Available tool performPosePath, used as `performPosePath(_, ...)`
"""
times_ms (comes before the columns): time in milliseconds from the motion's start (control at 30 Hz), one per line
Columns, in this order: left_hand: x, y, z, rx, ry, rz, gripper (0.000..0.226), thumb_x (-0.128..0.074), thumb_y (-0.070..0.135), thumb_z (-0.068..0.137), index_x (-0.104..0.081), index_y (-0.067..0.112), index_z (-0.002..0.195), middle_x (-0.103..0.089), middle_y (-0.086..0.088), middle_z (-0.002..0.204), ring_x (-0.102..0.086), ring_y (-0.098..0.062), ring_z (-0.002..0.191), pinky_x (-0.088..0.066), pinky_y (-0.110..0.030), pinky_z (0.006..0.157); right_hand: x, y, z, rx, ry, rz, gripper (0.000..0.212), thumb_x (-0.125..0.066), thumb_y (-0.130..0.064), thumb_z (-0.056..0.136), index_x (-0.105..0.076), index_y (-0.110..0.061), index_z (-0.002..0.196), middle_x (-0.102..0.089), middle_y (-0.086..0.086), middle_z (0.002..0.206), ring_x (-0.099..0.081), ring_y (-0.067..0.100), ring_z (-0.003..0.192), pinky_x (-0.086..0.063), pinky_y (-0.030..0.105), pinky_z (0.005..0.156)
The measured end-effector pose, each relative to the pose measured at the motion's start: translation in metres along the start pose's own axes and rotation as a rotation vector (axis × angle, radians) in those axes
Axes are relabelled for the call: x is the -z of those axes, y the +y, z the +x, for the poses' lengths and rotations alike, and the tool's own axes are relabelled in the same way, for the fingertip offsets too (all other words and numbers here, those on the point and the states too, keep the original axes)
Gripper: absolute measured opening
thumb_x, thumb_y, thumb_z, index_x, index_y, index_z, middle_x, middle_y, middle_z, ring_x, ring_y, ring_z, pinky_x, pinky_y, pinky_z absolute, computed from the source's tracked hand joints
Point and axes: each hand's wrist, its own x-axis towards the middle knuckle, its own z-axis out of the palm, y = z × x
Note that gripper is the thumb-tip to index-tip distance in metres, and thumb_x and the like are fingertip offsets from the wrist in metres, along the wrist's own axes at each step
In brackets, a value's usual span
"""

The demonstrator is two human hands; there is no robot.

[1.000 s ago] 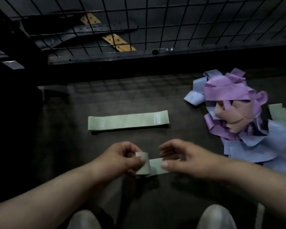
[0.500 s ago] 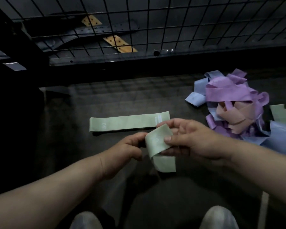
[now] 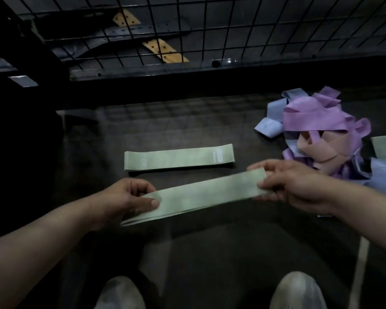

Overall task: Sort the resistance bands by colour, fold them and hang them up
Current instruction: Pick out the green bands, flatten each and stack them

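Across the middle of the frame a pale green resistance band (image 3: 201,195) is held out flat and nearly full length between two hands, sloping up from lower left to right. The left hand (image 3: 129,197) pinches its left end, thumb pressed on top and the other fingers curled beneath; the right hand (image 3: 285,181) grips the right end, thumb on the near edge and fingers wrapped round the far side. The band's double layer shows along its lower edge. Just above it, apart from it, a second green band (image 3: 178,157) lies flat on the dark floor (image 3: 187,121), with a pale "30" near its left end and a small label near its right. At the right of the frame sits a tangled pile of bands (image 3: 321,134) in purple, pale blue and peach, with another green strip (image 3: 383,146) at its right edge. Along the top runs a black wire grid (image 3: 232,30), behind which lie dark straps and a tan perforated strip (image 3: 163,50). At the bottom edge two pale shoes (image 3: 299,291) point forward.
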Motion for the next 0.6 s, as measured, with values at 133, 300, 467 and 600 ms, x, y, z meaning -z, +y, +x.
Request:
performPosePath(133,-0.004,0.005,0.002,0.014,0.141,0.263,0.022,-0.089,0.02,0.067,-0.074,0.011,0.08,-0.072,-0.008,0.076,-0.065,-0.014,0.066,-0.056,-0.026,0.061,0.004,0.035,0.007,-0.037,-0.008,-0.856,0.036,-0.059,0.003,0.083,-0.065,-0.027,0.103,-0.07,0.004,0.1,-0.068,0.01,0.079,-0.058,0.03,0.072)
performPosePath(300,-0.032,0.016,0.01,-0.046,0.005,0.719,0.019,-0.075,0.018,0.084,-0.076,0.033,0.095,-0.07,0.011,0.069,-0.059,-0.001,0.058,-0.05,-0.021,0.057,-0.035,0.033,0.012,0.329,-0.11,-1.168,0.058,-0.072,-0.042,0.083,-0.045,-0.041,0.134,-0.042,-0.024,0.135,-0.047,-0.009,0.121,-0.038,0.016,0.106)
performPosePath(467,-0.058,0.029,0.017,-0.318,0.065,0.218,0.052,-0.076,0.0,0.067,-0.059,0.023,0.11,-0.072,-0.005,0.099,-0.069,-0.019,0.088,-0.055,-0.028,0.072,-0.072,0.024,0.022,0.49,-0.211,-1.045,0.033,-0.071,-0.037,0.087,-0.06,-0.028,0.116,-0.067,-0.011,0.107,-0.063,0.002,0.099,-0.051,0.034,0.093)
performPosePath(600,-0.064,0.033,0.017,-0.176,0.068,-0.481,0.061,-0.07,0.005,0.067,-0.054,0.008,0.126,-0.07,-0.012,0.106,-0.067,-0.023,0.092,-0.053,-0.032,0.078,-0.079,0.018,0.02,0.404,-0.224,-0.503,0.009,-0.069,-0.016,0.089,-0.067,-0.014,0.098,-0.071,0.003,0.088,-0.067,0.017,0.081,-0.056,0.038,0.074)
